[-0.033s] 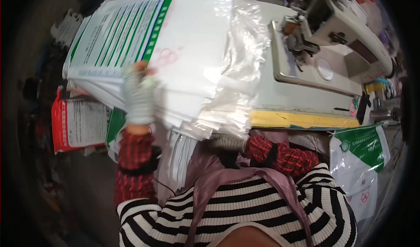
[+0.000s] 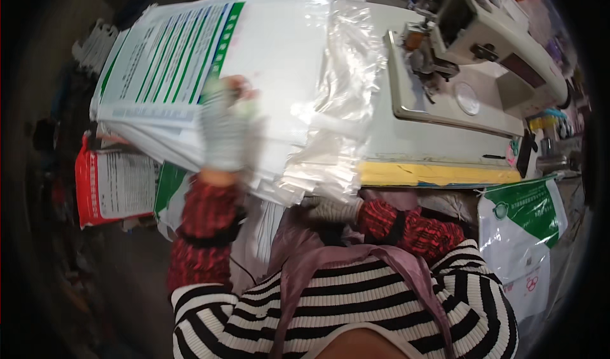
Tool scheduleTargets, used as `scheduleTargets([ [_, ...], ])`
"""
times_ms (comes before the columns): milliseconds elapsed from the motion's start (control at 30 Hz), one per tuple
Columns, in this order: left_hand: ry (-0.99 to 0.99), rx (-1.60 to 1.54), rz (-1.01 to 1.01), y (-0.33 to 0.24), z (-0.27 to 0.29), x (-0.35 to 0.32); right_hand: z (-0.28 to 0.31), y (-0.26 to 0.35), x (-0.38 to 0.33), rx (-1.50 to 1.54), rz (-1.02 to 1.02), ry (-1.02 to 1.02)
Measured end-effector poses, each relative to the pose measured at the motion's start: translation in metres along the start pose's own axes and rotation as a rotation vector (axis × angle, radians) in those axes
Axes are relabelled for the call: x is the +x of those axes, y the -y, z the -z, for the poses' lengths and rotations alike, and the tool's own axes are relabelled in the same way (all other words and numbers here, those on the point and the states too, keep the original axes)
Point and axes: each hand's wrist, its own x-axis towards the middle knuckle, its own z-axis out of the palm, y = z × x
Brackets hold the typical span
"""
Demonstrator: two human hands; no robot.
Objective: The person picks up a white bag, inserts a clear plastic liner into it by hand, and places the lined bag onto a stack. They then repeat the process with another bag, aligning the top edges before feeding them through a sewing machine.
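Note:
A stack of white printed bags [image 2: 279, 54] with green and blue stripes lies on the table in front of me. Crinkled clear plastic [image 2: 352, 73] sticks out along its right side. My left hand [image 2: 222, 130], in a pale glove with bare fingertips, is over the top bag near the striped print. Motion smears its fingers, so its grip does not show. Low at the stack's near edge, close to my body, is my right hand [image 2: 333, 210], also gloved. Its fingers are hidden in shadow by the bag edges and the clear plastic.
A sewing machine [image 2: 502, 54] stands on the table at the right. Yellow tape [image 2: 438, 173] runs along the table's near edge. A red and white bag [image 2: 121, 184] lies at the left. A green and white bag [image 2: 521, 225] hangs at the right.
My left hand has moved to the right across the top bag. The stack has shifted slightly left in the picture, as has the sewing machine. My right hand stays about where it was.

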Motion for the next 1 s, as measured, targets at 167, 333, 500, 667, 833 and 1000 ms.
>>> scheduleTargets([
  [167, 0.120, 1.087, -0.503, 0.026, -0.151, 0.033, 0.048, 0.101, -0.054, 0.055, -0.203, 0.171],
  [333, 0.250, 0.970, -0.253, 0.072, -0.157, 0.066, 0.117, 0.111, -0.088, 0.483, -0.103, -0.459],
  [500, 0.222, 0.233, 0.011, 0.081, -0.130, 0.070, 0.187, 0.080, -0.045, 0.698, -0.019, -1.045],
  [667, 0.157, 0.291, -0.028, 0.079, -0.127, 0.064, 0.217, 0.071, 0.012, 0.339, -0.020, -1.035],
  [833, 0.025, 0.469, -0.089, 0.070, -0.124, 0.069, 0.221, 0.072, 0.011, 0.505, -0.007, -0.977],
  [1000, 0.083, 0.549, -0.133, 0.066, -0.121, 0.067, 0.211, 0.077, 0.009, 0.814, 0.097, -0.994],
])
